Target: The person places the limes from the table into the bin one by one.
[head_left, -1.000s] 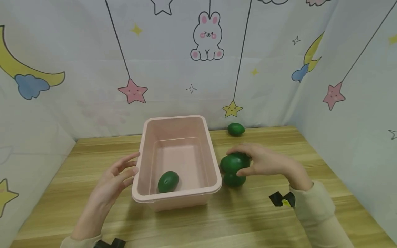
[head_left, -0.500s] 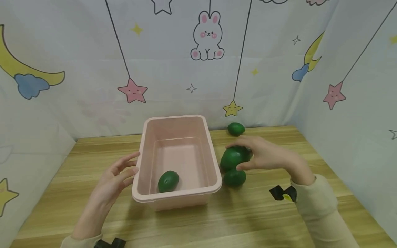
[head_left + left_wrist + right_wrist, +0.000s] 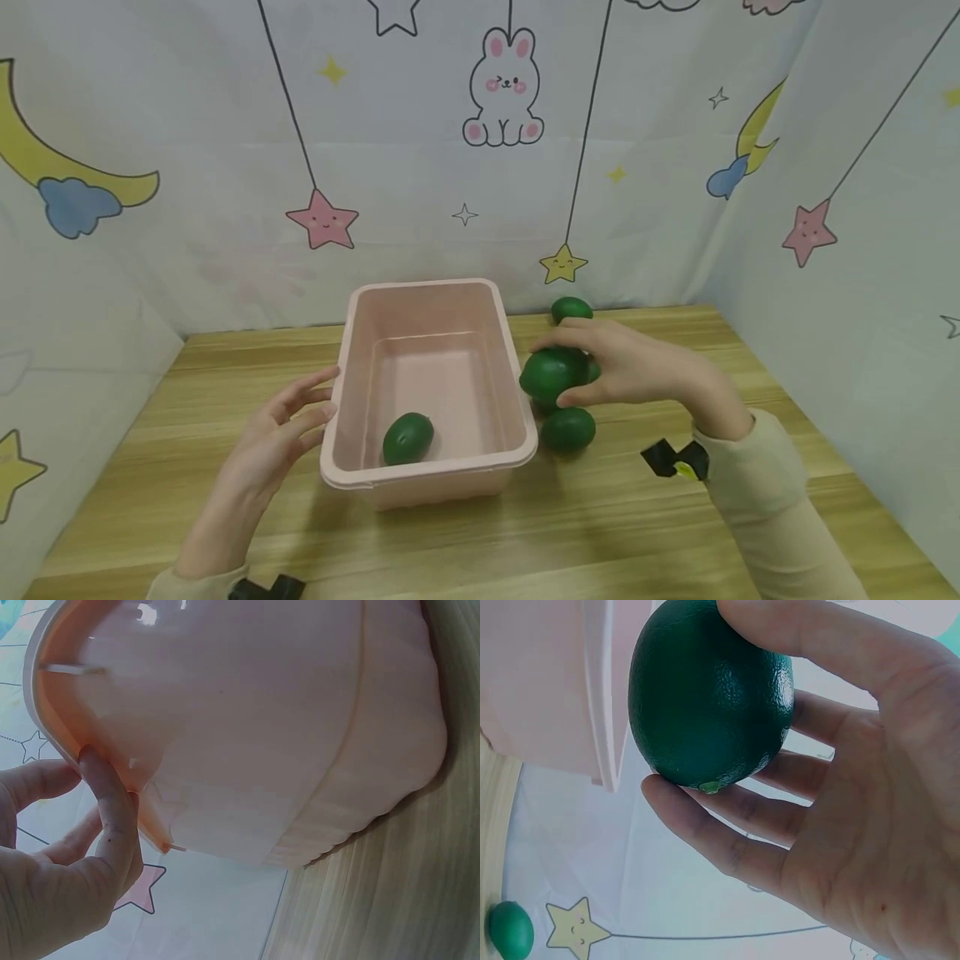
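Observation:
My right hand (image 3: 618,362) grips a glossy green lime (image 3: 552,375) between thumb and fingers, beside the right rim of a pink plastic bin (image 3: 431,481). The right wrist view shows this lime (image 3: 705,697) with a small pale stem nub. A second lime (image 3: 567,430) lies just in front of it, and another (image 3: 594,371) is partly hidden behind the held one. Inside the bin, near its front left, sits a lime (image 3: 408,438). My left hand (image 3: 281,425) holds the bin's left rim, fingertips and thumb right at the lip in the left wrist view.
One more lime (image 3: 572,309) lies at the table's back edge, partly covered by the right hand. The wooden table (image 3: 600,533) meets a white cloth backdrop (image 3: 420,167) printed with stars and a rabbit, behind and at both sides.
My right hand has moved up and left with the held lime, now at the bin's right rim. The front lime shows more fully. The left hand and bin have stayed put.

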Motion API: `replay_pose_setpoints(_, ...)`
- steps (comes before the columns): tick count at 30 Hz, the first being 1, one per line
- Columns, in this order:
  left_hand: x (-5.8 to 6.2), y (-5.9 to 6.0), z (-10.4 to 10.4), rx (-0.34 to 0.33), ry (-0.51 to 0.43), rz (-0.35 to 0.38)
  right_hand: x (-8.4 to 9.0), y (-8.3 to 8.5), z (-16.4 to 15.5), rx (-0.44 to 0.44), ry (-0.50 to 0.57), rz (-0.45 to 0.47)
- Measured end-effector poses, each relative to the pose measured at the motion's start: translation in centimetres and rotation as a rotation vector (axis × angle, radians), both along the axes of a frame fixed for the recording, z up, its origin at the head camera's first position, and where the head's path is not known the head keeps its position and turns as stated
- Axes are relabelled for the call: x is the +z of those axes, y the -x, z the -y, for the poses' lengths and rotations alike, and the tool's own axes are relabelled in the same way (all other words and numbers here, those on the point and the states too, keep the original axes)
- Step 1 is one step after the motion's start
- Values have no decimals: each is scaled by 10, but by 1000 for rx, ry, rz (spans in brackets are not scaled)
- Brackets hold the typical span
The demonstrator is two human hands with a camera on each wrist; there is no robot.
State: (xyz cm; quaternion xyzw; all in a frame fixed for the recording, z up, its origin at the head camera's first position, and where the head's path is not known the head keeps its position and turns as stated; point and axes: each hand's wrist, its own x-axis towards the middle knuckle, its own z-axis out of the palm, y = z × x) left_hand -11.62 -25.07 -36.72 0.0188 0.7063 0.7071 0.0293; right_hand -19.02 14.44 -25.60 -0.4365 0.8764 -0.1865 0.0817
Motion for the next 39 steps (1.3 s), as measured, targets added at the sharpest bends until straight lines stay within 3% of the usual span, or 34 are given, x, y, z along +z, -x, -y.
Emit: replay_pose_setpoints(39,1,0,-1,14,3,-7,32,-1,49,59,-26,-81)
